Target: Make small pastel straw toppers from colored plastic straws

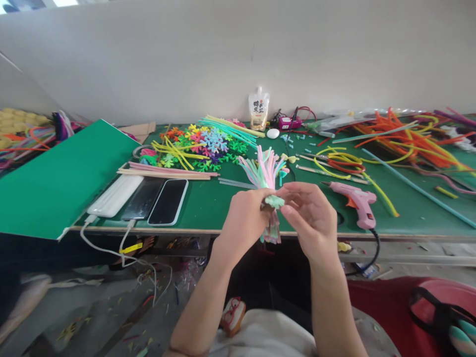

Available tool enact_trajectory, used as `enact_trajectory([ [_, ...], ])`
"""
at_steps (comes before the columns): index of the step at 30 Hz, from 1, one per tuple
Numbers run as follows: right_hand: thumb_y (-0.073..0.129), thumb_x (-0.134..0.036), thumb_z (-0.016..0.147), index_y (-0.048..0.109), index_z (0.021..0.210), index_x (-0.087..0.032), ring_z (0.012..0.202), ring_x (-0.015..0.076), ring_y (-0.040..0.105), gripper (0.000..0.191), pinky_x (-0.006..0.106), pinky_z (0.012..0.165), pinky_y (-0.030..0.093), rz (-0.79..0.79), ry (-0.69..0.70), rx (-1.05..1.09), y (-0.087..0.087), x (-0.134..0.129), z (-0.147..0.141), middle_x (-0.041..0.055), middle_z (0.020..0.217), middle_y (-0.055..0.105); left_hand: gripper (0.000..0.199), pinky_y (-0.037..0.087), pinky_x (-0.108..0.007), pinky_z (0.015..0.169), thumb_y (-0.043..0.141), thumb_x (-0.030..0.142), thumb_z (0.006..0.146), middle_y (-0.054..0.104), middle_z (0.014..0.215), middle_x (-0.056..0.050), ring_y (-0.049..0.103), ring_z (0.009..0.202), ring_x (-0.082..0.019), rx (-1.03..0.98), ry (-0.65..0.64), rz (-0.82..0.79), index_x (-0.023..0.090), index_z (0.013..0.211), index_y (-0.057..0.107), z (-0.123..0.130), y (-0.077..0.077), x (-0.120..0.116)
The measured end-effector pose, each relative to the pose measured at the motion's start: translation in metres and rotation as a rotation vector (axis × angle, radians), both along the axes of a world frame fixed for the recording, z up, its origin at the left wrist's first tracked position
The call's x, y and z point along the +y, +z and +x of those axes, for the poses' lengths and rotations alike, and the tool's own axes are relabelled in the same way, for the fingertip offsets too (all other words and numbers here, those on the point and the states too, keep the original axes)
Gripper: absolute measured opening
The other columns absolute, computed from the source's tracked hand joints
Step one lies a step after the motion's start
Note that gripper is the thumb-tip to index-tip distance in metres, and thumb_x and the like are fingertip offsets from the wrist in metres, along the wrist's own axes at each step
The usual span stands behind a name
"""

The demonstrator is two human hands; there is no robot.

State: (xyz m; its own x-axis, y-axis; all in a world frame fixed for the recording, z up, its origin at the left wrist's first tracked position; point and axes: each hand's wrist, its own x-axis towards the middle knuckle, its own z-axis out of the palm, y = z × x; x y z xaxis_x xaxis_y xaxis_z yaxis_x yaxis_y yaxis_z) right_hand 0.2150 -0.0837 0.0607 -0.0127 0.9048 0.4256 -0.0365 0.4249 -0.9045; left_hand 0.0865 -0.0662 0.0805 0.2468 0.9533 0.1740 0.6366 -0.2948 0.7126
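Note:
A bundle of pastel pink, mint and white fuzzy stems (266, 166) rises above the table's front edge, its lower ends hanging below my hands. My left hand (246, 213) is wrapped round the middle of this bundle. A small mint-green fuzzy piece (274, 201) sits at the front of the bundle, between my hands. My right hand (310, 215) is at the right side of that piece, with thumb and forefinger at its edge and the other fingers curled. Its grip is partly hidden.
Phones (168, 202) and a white power bank (116, 196) lie left on the green table (204, 208). A pink glue gun (355, 201) with a black cable lies right. Colourful snowflake shapes (215, 141), a pouch (259, 111) and orange stems (394, 136) are farther back.

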Motion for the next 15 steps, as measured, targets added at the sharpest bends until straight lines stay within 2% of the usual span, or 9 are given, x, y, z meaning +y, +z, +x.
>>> enact_trajectory([
  [5,0.059,-0.023,0.079,0.055,0.1,-0.022,0.076,0.0128,0.056,0.022,0.027,0.066,0.049,0.013,-0.021,0.012,-0.0007,0.0004,-0.0016,0.0026,0.089,0.06,0.037,0.038,-0.022,0.058,0.048,0.011,0.074,0.07,0.076,-0.003,0.059,0.061,-0.015,0.025,-0.011,0.007,0.024,0.102,0.067,-0.0007,-0.0002,0.0005],
  [9,0.06,-0.022,0.078,0.056,0.1,-0.022,0.076,0.0128,0.056,0.022,0.027,0.066,0.049,0.015,0.001,0.031,-0.0014,-0.0001,-0.0006,0.0023,0.089,0.06,0.036,0.037,-0.022,0.055,0.047,0.011,0.073,0.069,0.073,-0.003,0.056,0.054,-0.014,0.021,-0.008,0.012,0.023,0.1,0.068,-0.0005,-0.0002,0.0],
  [15,0.059,-0.017,0.078,0.055,0.103,-0.024,0.078,0.0128,0.055,0.026,0.027,0.067,0.049,0.009,0.057,0.03,-0.0021,-0.0012,0.0013,0.0023,0.092,0.058,0.036,0.033,-0.021,0.053,0.047,0.008,0.071,0.066,0.065,-0.001,0.055,0.055,-0.014,-0.012,-0.016,0.031,0.024,0.094,0.069,0.0006,0.0001,-0.0006],
])
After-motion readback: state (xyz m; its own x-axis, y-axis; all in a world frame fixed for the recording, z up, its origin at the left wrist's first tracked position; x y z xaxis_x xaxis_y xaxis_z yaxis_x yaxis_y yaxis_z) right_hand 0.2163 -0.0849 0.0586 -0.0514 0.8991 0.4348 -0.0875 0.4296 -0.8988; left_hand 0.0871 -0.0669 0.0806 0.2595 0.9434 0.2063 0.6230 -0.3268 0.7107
